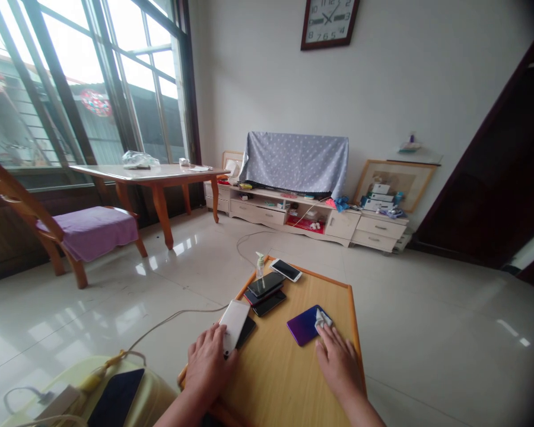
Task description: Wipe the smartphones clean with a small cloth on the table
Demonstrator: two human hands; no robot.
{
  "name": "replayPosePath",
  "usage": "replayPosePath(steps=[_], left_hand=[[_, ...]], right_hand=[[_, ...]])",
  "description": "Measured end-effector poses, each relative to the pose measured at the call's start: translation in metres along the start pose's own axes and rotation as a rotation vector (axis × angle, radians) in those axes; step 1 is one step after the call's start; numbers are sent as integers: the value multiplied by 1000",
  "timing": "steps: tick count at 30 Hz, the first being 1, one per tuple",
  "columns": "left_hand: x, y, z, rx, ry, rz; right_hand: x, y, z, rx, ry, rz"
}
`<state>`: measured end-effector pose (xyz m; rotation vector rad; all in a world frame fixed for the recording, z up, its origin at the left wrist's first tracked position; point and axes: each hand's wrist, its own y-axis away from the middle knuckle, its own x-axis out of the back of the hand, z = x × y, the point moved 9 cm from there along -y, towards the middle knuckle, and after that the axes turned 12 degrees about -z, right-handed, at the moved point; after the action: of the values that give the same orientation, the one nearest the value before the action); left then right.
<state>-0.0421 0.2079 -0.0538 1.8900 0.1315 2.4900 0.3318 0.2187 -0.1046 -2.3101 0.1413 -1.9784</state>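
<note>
My left hand [207, 359] rests on the lower end of a white phone [235, 322], which lies over a black phone [246, 332] at the left edge of the wooden table [289, 379]. Under the fingertips of my right hand [337, 356] is a white cloth [323, 318], pressed on a blue-purple phone [302, 326]. Several dark phones [266, 284] are stacked towards the far left, beside a small clear pump bottle [260, 266]. A white-framed phone [286, 270] lies at the far edge.
A yellowish stool [158, 394] at lower left holds a dark phone [116, 398], a power strip [56, 403] and cables. Behind are a chair [89, 228], a dining table [146, 173] and a low cabinet [258, 212] with a cloth-covered object [296, 161].
</note>
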Motion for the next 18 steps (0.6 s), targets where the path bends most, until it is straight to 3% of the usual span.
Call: replayPosePath(steps=[7, 11, 15, 18], left_hand=[[-3, -5, -4, -132, 3, -17], [6, -8, 0, -168, -37, 121], [11, 7, 26, -326, -19, 268], [-2, 21, 58, -505, 5, 256]], right_hand=[[-1, 0, 0, -5, -21, -3], [-1, 1, 1, -10, -34, -8], [2, 0, 0, -10, -59, -29], [7, -1, -1, -13, -82, -25]])
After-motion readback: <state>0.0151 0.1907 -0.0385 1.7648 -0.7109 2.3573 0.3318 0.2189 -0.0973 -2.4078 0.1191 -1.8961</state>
